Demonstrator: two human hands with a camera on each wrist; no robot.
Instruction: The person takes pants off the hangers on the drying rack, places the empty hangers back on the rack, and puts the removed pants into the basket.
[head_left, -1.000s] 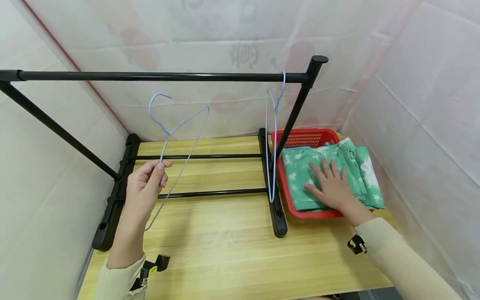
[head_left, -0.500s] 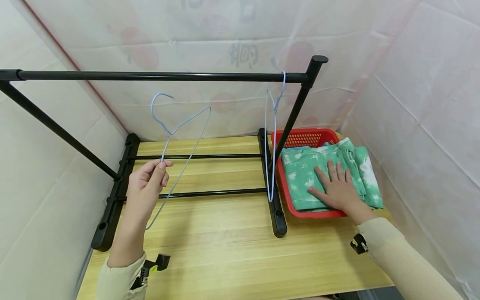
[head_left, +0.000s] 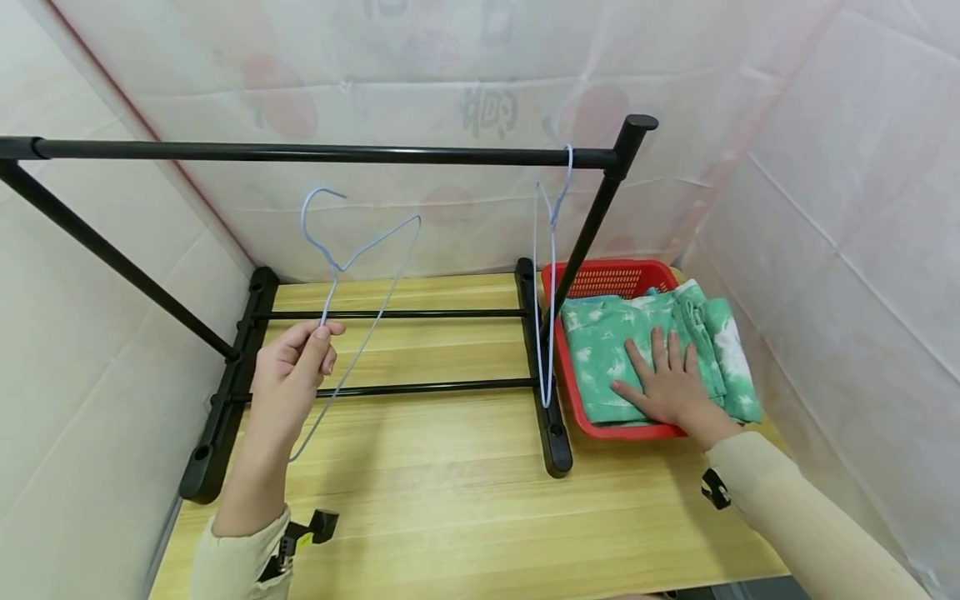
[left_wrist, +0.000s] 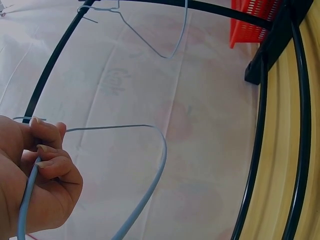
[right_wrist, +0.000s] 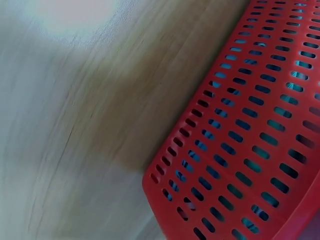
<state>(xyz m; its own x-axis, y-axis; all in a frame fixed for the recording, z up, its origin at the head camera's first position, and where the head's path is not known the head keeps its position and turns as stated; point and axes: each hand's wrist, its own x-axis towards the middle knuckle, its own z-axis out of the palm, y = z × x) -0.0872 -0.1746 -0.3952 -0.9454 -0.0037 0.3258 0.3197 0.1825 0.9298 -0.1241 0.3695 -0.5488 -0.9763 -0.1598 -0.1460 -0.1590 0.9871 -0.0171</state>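
Observation:
My left hand point(head_left: 291, 367) pinches a light blue wire hanger point(head_left: 375, 242) by its side between thumb and fingers. The hanger's hook points up, below the rack's top bar, and touches nothing else. In the left wrist view the same hand point(left_wrist: 42, 175) has its fingers curled on the wire. My right hand point(head_left: 667, 387) lies spread with straight fingers on folded green-and-white cloth point(head_left: 600, 358). That cloth fills a red basket point(head_left: 577, 417) and overhangs its right side. In the right wrist view only the basket's slotted wall point(right_wrist: 245, 135) shows; the hand is out of sight.
A black rack point(head_left: 337, 153) stands on the wooden table point(head_left: 450, 508), with two low crossbars between its feet. A second blue hanger point(head_left: 551, 333) hangs at the right end of the top bar, near the basket. Pale sheeting point(head_left: 435, 67) encloses the back and sides.
My right hand has shifted slightly on the cloth, first to the right and then a little back left. The left hand and its hanger have barely moved.

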